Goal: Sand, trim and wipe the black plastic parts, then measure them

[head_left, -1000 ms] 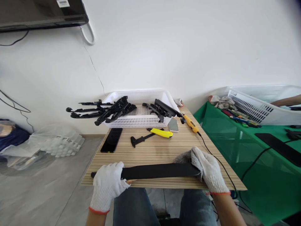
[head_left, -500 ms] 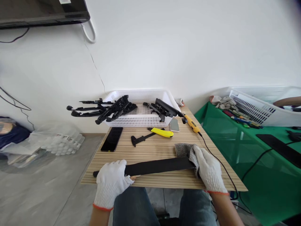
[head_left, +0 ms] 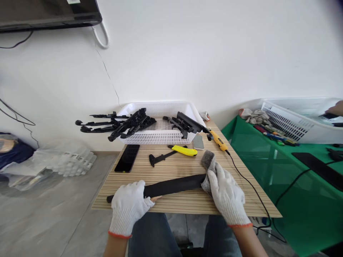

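A long flat black strip-like part (head_left: 174, 186) lies slantwise above the front of the table. Wrapped round it near its left end is my left hand (head_left: 131, 201), in a white knit glove with an orange cuff. My right hand (head_left: 226, 191), gloved the same way, presses a grey cloth (head_left: 208, 162) around the strip's right end, which the cloth hides. Behind the strip lie a black caliper (head_left: 160, 158) and a yellow utility knife (head_left: 184, 150), its end over the caliper.
Black plastic parts (head_left: 134, 123) rest across a white basket (head_left: 160, 137) at the back. A black phone (head_left: 127, 159) lies left; a yellow corded tool (head_left: 218, 140) lies right. Another person's hand (head_left: 336, 109) is over a second basket (head_left: 289, 121) on the green-covered table (head_left: 241, 142).
My right hand and the grey cloth have moved left along the strip, whose right end has tilted up a little. My left hand keeps its hold. The other person's hand has shifted.
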Action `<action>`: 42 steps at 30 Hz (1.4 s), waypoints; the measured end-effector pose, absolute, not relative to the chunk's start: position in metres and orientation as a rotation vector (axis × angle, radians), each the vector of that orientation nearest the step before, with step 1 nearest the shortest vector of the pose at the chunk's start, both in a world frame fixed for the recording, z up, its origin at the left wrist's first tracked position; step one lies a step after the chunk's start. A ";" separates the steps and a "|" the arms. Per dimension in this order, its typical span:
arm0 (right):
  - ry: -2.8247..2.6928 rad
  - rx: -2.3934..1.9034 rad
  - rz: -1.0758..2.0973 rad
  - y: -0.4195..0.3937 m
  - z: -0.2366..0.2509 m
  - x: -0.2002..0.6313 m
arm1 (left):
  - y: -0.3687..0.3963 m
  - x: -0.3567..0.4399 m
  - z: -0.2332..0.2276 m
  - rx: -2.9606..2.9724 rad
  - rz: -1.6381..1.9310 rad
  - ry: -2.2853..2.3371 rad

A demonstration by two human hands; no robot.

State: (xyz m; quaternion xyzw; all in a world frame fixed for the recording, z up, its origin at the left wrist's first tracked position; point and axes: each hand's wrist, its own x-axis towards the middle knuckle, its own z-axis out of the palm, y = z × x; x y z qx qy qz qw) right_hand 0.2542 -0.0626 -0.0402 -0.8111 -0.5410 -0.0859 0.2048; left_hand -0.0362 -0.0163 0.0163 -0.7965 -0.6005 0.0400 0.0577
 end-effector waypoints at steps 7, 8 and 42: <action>-1.403 -2.360 -0.347 -0.070 -0.033 0.215 | -0.016 -0.037 0.014 -2.404 0.087 -1.807; -1.400 -2.355 -0.365 -0.071 -0.034 0.213 | -0.016 -0.037 0.014 -2.402 0.083 -1.809; -1.716 -2.009 -0.250 -0.074 -0.037 0.157 | -0.015 -0.032 0.016 -2.377 0.142 -1.900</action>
